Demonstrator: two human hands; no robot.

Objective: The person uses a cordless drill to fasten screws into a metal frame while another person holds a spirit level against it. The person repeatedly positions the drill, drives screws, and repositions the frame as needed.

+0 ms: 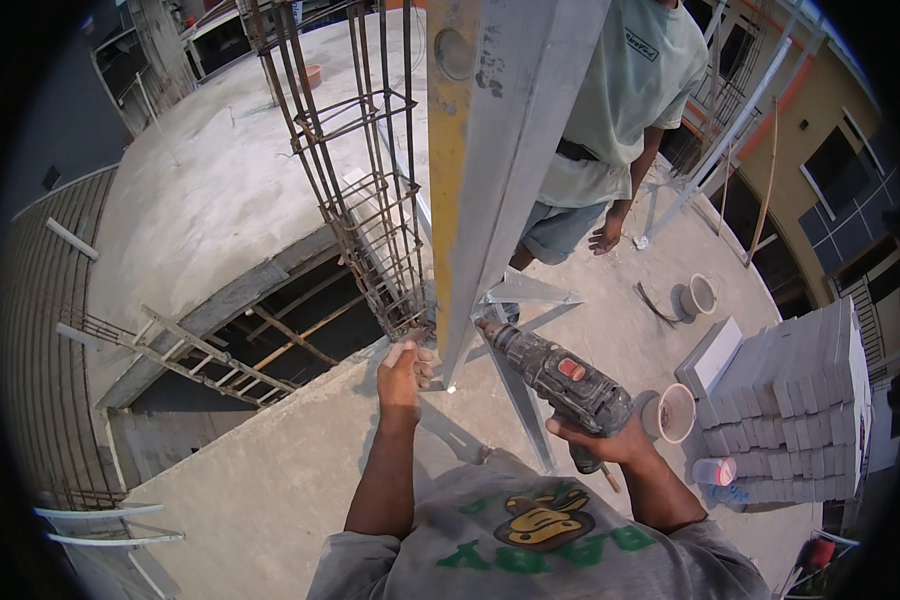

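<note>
A dusty black cordless drill [560, 370] is gripped in my right hand [610, 440], its chuck pointing up and left toward a steel post [515, 130]. The chuck lies close to the post's lower part; contact is not clear. Along the post's left side runs a long yellow bar [450, 200] with a round recess near its top, like a spirit level. My left hand [402, 378] is beside the bar's lower end, fingers curled and thumb up. Whatever those fingers hold, if anything, is too small to make out. Angled metal braces [530, 292] spread near the post's foot.
A rebar column cage [370, 170] rises by an opening in the concrete slab [270, 440], where a wooden ladder [215, 365] leans. Another person [620, 110] stands behind the post. Stacked grey blocks [785, 420], buckets [670, 412] and a plastic cup [714, 471] are at right.
</note>
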